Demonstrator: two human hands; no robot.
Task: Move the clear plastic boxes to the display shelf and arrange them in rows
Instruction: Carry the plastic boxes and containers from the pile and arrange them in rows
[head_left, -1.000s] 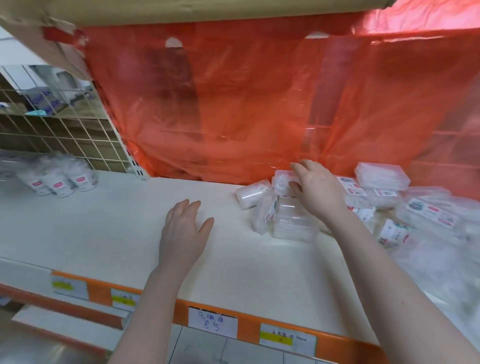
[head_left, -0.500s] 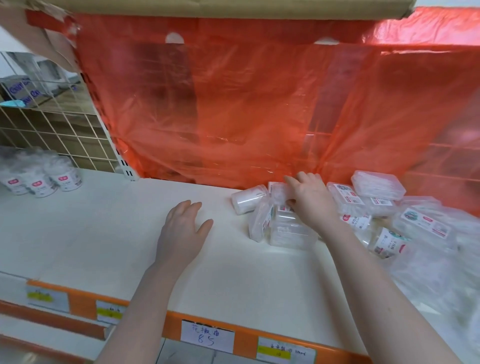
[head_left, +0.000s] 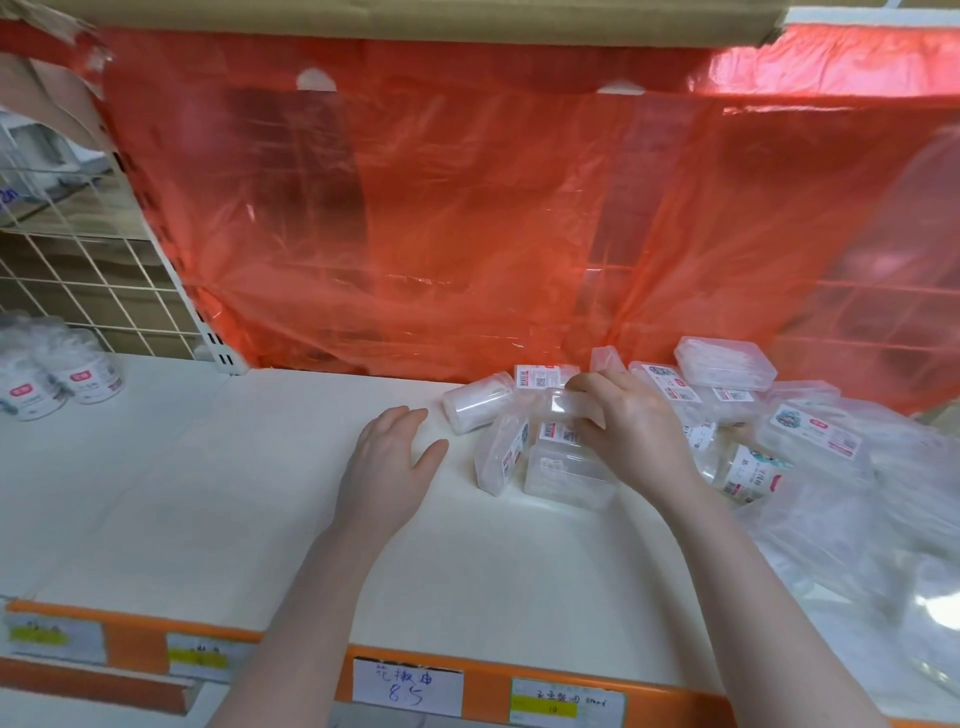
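Behind the stock I saw a sheet of red plastic film (head_left: 467, 218) hanging across the back, with a strip of brown cardboard (head_left: 415, 21) along its top. To the left stood a white wire grid (head_left: 78, 280), and below it a few round white tubs (head_left: 78, 376) with red labels. Along the orange front strip (head_left: 488, 680) sat a handwritten price tag (head_left: 408, 686) and yellow-marked tags (head_left: 566, 704).

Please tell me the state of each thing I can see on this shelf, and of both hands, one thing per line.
left hand: open, flat on the shelf, holds nothing.
right hand: grips a small clear box above the pile.
round tub: lying on its side.
flat box: closed, on top of the pile.
jars: upright, at far left.
red plastic sheet: hanging behind the shelf.
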